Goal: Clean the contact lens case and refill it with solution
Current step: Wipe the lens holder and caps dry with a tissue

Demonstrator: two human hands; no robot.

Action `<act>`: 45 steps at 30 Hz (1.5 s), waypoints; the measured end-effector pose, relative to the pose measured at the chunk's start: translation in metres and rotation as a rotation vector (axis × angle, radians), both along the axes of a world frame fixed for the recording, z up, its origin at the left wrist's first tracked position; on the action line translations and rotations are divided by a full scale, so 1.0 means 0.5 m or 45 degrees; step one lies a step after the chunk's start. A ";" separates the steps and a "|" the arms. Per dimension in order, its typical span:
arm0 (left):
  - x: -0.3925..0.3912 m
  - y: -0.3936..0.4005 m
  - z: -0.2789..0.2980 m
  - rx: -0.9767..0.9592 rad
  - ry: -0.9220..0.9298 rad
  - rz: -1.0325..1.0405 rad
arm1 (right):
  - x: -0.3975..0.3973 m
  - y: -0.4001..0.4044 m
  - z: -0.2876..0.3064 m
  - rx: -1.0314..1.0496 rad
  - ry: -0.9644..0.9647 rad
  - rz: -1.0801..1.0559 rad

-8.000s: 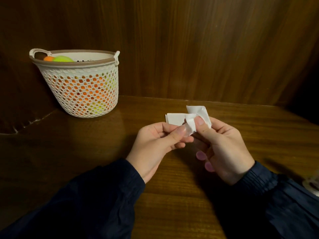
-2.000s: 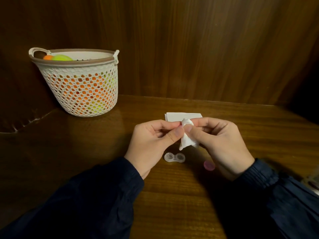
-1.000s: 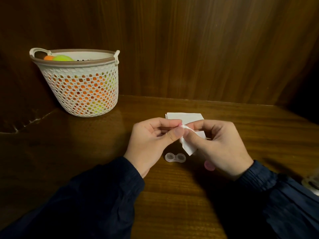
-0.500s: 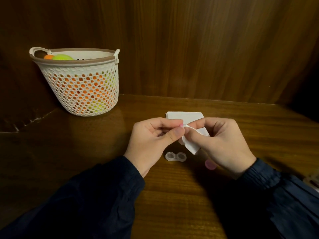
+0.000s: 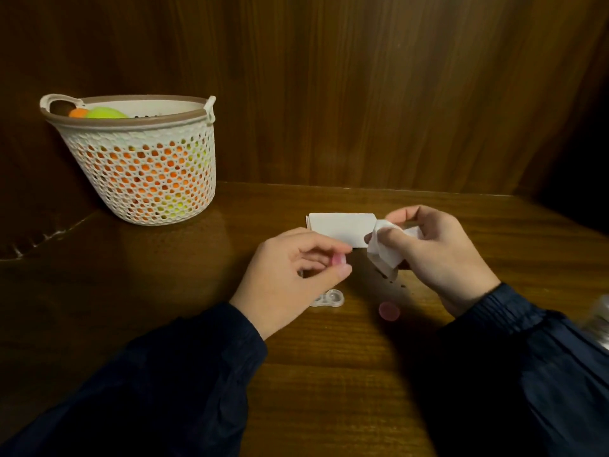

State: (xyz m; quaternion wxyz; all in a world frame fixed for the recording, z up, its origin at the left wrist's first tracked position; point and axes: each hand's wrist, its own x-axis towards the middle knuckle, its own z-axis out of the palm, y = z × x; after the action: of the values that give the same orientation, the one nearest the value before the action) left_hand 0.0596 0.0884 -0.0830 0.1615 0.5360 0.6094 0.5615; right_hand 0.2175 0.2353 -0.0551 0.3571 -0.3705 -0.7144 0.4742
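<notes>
Two hands work above a dark wooden table [image 5: 329, 390] backed by wood panelling: the left hand [image 5: 290, 278] pinches a pink cap [image 5: 338, 259], the right hand [image 5: 438, 252] grips a white tissue [image 5: 384, 252]. Below lie the clear lens case [image 5: 329, 298], another pink cap [image 5: 389, 311], folded tissues [image 5: 339, 227]; a basket [image 5: 145, 166] stands far left.

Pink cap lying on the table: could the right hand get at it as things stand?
Probably yes: the pink cap lies uncovered just below the right hand, but that hand holds a tissue.

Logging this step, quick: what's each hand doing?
Left hand: pinching a pink cap.
Right hand: closed on a white tissue.
</notes>
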 end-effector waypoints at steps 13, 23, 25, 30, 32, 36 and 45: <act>-0.017 -0.022 -0.002 -0.328 0.642 -0.172 | 0.005 0.005 0.002 0.029 -0.537 0.058; -0.019 -0.022 0.000 -0.426 0.651 -0.226 | 0.009 0.015 -0.003 0.250 -1.260 0.464; -0.018 -0.022 0.001 -0.443 0.671 -0.219 | 0.012 0.016 -0.002 0.277 -1.305 0.492; -0.019 -0.021 0.001 -0.438 0.705 -0.209 | 0.019 0.010 0.002 0.336 -1.283 0.528; -0.019 -0.021 -0.001 -0.429 0.718 -0.197 | 0.018 0.006 0.004 0.334 -1.274 0.533; -0.017 -0.024 0.000 -0.341 0.687 -0.127 | 0.017 0.002 0.005 0.342 -1.209 0.539; -0.007 -0.018 0.002 -0.163 0.327 0.201 | 0.012 -0.009 0.002 0.236 -0.769 0.574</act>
State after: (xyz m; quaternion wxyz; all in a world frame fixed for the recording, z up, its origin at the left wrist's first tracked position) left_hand 0.0563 0.0794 -0.0821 0.0715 0.5424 0.6997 0.4594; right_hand 0.2233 0.2308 -0.0541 0.0495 -0.2933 -0.8908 0.3437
